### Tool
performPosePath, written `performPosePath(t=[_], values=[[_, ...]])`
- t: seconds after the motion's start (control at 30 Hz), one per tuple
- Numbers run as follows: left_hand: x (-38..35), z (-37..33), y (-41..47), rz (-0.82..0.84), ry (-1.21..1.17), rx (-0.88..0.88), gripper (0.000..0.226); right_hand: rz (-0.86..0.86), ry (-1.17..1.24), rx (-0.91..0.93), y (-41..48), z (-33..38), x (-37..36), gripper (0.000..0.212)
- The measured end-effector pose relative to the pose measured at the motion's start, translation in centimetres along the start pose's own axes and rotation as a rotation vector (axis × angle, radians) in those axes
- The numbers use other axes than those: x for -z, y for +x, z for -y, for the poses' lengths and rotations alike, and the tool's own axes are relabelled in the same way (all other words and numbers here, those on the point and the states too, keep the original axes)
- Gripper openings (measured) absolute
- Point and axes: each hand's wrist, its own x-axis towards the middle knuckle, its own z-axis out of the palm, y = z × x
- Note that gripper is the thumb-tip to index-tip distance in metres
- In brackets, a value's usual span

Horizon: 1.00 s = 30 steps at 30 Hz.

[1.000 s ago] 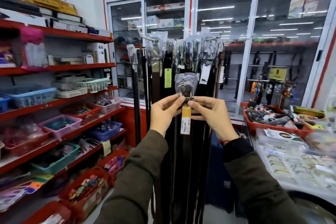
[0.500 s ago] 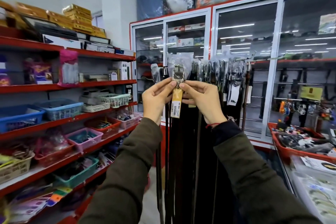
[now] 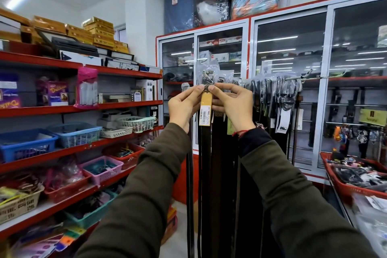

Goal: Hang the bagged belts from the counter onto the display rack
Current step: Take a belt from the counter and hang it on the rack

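Note:
A dark belt with its buckle in a clear plastic bag [image 3: 207,76] is held up at the height of the display rack's metal rail [image 3: 310,77]. My left hand [image 3: 184,104] and my right hand [image 3: 232,102] pinch it from either side just below the buckle. A yellow price tag [image 3: 205,110] hangs between my hands, and the strap drops straight down. Several other bagged belts [image 3: 278,94] hang from the rail to the right and behind my hands. Whether the buckle rests on a hook is hidden by the bag.
Red shelves [image 3: 83,148] with plastic baskets run along the left. Glass-door cabinets [image 3: 291,90] stand behind the rack. A red tray [image 3: 343,186] of small goods sits on the counter at right. Floor shows below the belts.
Both hands have lifted the belt from chest height up to the rail's level. The camera has tilted up and turned left, so the counter has slid toward the right edge.

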Motion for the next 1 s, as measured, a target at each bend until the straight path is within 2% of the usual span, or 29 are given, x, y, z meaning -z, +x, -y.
performPosePath(t=[0.17, 0.47, 0.6, 0.7, 0.8, 0.9, 1.0], values=[[-0.4, 1.0, -0.2, -0.024, -0.021, 0.047, 0.024, -0.012, -0.006, -0.023, 0.0, -1.0, 0.8, 0.029], [-1.7, 3.4, 1.3, -0.121, 0.066, 0.021, 0.034, -0.046, -0.198, 0.019, 1.7, -3.2, 1.6, 0.026], [-2.1, 4.8, 0.3, -0.160, 0.355, -0.180, 0.036, -0.070, -0.523, 0.178, 0.8, -3.8, 2.6, 0.030], [-2.2, 6.2, -2.1, -0.139, 0.690, -0.400, 0.041, -0.055, -0.703, 0.350, -1.2, -4.4, 4.2, 0.034], [-1.7, 8.0, -4.6, -0.080, 1.016, -0.540, 0.051, -0.067, -0.978, 0.512, -3.2, -6.0, 6.9, 0.039], [-1.4, 10.0, -7.2, 0.001, 1.238, -0.626, 0.056, -0.103, -1.175, 0.544, -5.5, -7.2, 9.5, 0.046], [-1.3, 12.4, -10.1, 0.068, 1.329, -0.615, 0.057, -0.117, -1.300, 0.505, -8.5, -7.7, 11.9, 0.052]])
